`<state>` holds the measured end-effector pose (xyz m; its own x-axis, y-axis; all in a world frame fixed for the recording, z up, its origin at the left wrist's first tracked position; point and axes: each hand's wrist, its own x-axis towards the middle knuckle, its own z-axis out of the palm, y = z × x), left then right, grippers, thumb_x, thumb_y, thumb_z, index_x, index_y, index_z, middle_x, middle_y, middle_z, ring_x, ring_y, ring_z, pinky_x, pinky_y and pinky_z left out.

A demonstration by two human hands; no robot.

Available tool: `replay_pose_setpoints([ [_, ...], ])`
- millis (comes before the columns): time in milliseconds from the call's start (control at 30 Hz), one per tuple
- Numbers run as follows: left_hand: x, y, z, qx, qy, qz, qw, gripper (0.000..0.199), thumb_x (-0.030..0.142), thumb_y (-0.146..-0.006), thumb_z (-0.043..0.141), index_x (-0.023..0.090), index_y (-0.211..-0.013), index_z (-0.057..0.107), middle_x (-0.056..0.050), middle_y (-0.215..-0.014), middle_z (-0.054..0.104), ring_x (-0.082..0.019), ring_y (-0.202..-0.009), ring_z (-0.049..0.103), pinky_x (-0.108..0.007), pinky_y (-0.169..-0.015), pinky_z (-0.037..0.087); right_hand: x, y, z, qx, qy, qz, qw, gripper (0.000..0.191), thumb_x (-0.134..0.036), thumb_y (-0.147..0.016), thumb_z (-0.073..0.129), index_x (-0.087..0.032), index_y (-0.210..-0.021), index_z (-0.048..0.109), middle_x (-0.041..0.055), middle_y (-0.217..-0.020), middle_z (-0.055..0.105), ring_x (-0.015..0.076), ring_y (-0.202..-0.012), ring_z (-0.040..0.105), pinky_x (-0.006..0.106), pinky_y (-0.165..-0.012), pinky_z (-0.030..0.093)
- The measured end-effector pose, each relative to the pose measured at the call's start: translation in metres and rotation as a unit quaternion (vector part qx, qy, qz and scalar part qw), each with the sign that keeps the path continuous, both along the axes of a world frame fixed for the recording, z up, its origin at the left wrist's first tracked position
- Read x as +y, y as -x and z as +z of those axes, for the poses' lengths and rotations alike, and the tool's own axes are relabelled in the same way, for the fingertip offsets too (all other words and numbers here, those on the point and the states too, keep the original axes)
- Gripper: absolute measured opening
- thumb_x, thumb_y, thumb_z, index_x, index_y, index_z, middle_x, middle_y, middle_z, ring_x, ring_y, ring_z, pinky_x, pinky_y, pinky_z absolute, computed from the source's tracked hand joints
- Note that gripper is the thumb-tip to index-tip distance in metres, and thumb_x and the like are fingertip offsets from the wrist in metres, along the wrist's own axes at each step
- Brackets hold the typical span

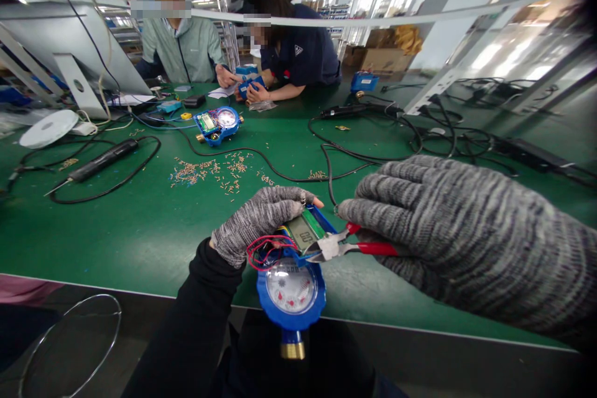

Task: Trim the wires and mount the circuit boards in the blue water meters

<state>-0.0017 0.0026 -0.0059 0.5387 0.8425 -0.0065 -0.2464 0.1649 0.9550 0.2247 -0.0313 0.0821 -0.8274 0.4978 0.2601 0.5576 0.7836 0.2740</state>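
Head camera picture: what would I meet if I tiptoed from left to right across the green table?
White round disc, little yellow piece, opened blue meter, held blue meter, right hand.

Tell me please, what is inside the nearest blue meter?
Inside the blue meter, a display, red wires and a round dial are visible. The left hand and the pliers cover parts; what lies under the display is hidden.

room above green table (140, 236) beside left hand (261, 221), small scattered pieces (191, 170) and black cable (276, 170) beyond
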Motion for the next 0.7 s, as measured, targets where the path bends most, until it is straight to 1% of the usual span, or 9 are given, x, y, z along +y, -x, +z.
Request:
replay_pose_setpoints([
  [167,-0.0005,0.0014,-0.0006,0.007,-0.011,-0.007,1.000,0.025,0.027,-0.082,0.070,0.013,-0.102,0.076,-0.010,-0.106,0.074,-0.022,-0.097,0.067,-0.031,-0.089,0.049,0.0000,-0.0010,-0.0016,-0.004,-0.008,-0.010,1.000,0.029,-0.027,-0.076,0.064,-0.017,-0.102,0.073,0.0150,-0.096,0.073,0.0302,-0.082,0.067,0.045,-0.075,0.052],
  [300,-0.0003,0.0009,0.0005,0.003,-0.004,-0.008,1.000,0.026,0.027,-0.081,0.070,0.013,-0.102,0.076,-0.010,-0.104,0.074,-0.021,-0.094,0.068,-0.030,-0.087,0.050,0.0001,0.0001,-0.0014,0.001,-0.012,0.004,1.000,0.025,-0.025,-0.075,0.064,-0.018,-0.097,0.073,0.0140,-0.089,0.073,0.0308,-0.079,0.068,0.045,-0.071,0.052],
  [467,-0.0009,-0.0005,0.0005,-0.009,0.004,-0.010,1.000,0.025,0.025,-0.081,0.070,0.012,-0.102,0.076,-0.010,-0.106,0.074,-0.022,-0.096,0.067,-0.031,-0.089,0.049,0.0001,0.0024,-0.0023,-0.005,-0.039,0.009,0.999,0.023,-0.022,-0.076,0.062,-0.017,-0.096,0.073,0.0150,-0.090,0.073,0.0319,-0.077,0.069,0.043,-0.068,0.051],
  [600,-0.0032,-0.0018,0.0007,-0.017,0.020,-0.012,1.000,0.025,0.026,-0.081,0.070,0.013,-0.102,0.075,-0.010,-0.107,0.073,-0.023,-0.095,0.067,-0.034,-0.088,0.050,-0.0005,0.0039,-0.0029,-0.014,-0.038,0.011,0.999,0.024,-0.019,-0.078,0.058,-0.018,-0.099,0.071,0.0122,-0.083,0.072,0.0278,-0.071,0.067,0.038,-0.064,0.048],
  [700,-0.0042,-0.0021,0.0020,-0.011,0.016,-0.009,1.000,0.026,0.028,-0.080,0.071,0.013,-0.101,0.075,-0.011,-0.109,0.072,-0.023,-0.097,0.067,-0.033,-0.087,0.050,-0.0022,0.0042,-0.0021,-0.022,-0.036,0.010,0.999,0.021,-0.018,-0.079,0.058,-0.019,-0.095,0.071,0.0094,-0.076,0.071,0.0241,-0.067,0.065,0.035,-0.061,0.044],
])
